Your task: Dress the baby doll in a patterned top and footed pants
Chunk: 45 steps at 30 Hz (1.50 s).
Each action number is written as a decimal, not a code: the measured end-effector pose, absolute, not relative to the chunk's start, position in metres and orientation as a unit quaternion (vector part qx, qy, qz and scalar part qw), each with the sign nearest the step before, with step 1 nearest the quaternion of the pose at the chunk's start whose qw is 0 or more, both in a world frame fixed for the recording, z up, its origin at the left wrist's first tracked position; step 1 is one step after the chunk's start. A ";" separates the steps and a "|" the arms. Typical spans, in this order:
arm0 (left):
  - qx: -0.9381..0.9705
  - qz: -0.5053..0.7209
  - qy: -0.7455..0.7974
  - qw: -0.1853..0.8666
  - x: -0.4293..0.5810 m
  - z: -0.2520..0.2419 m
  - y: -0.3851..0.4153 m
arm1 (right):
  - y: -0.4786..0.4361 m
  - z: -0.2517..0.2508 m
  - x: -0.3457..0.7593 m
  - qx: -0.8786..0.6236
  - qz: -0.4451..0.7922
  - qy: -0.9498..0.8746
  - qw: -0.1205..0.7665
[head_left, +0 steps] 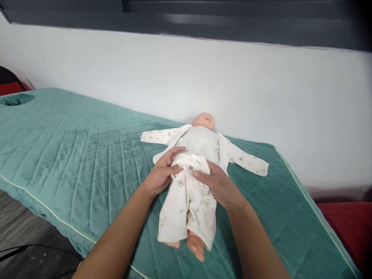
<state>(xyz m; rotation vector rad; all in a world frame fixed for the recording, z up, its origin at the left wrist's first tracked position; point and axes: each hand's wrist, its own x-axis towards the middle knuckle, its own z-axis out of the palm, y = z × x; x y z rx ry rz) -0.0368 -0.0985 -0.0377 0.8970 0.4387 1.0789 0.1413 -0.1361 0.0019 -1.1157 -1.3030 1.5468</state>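
Observation:
A baby doll lies on its back, its head toward the wall and its feet toward me. It wears a white printed jacket, spread open at the front with both sleeves out to the sides. White printed baby pants cover its legs, and the feet stick out at the cuffs. My left hand grips the pants' waistband on the left side, thumb on top. On the opposite side my right hand pinches the waistband too, thumb over the cloth. Some fingertips of both hands are hidden by the fabric.
A green quilted cover lies over the bed, with a hole at its far left end. Behind stands a white wall under a dark ledge. Red items stand at the right edge; a cable runs at lower left.

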 end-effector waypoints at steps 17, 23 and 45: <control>0.473 0.462 0.240 0.711 -0.035 -0.038 -0.100 | -0.137 -0.007 0.150 -0.421 0.659 -0.458 0.422; 0.412 0.486 0.217 0.740 -0.037 -0.039 -0.101 | -0.138 0.000 0.143 -0.454 0.626 -0.507 0.382; 0.538 0.450 0.450 0.553 -0.029 -0.002 -0.185 | -0.142 0.004 0.142 -0.421 0.516 -0.642 0.380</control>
